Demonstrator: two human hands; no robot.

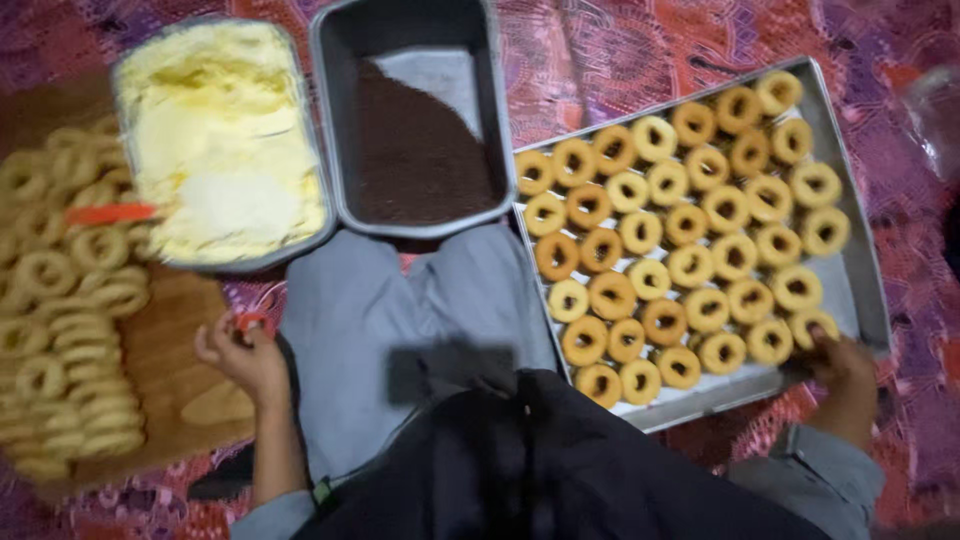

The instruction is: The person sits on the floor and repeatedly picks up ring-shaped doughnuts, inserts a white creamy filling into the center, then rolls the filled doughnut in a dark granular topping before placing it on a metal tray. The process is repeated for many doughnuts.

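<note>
Dark cloth of the person's lap point(560, 460) fills the bottom of the head view, with grey-trousered knees point(400, 310) above it. At the lower left, the left hand point(245, 350) is curled narrowly around a small orange-red object point(250, 322), pinched at the fingertips; what that object is cannot be told. It hovers over a brown wooden board point(170, 350) heaped with pale ring-shaped pastries point(60, 300). At the lower right, the right hand point(840, 365) rests on the near corner of a shallow rectangular metal tray point(860, 290), fingers touching a golden ring-shaped doughnut point(812, 325); whether it grips that ring cannot be told. Rows of similar rings cover the tray. Beyond the knees stand a grey metal pan of pale yellow cream point(220, 140), an orange-handled tool point(110, 213) lying at its left edge, and just beside it a deep grey metal pan of dark brown sprinkles point(415, 150). A purple-red patterned cloth point(620, 60) lies beneath everything.
</note>
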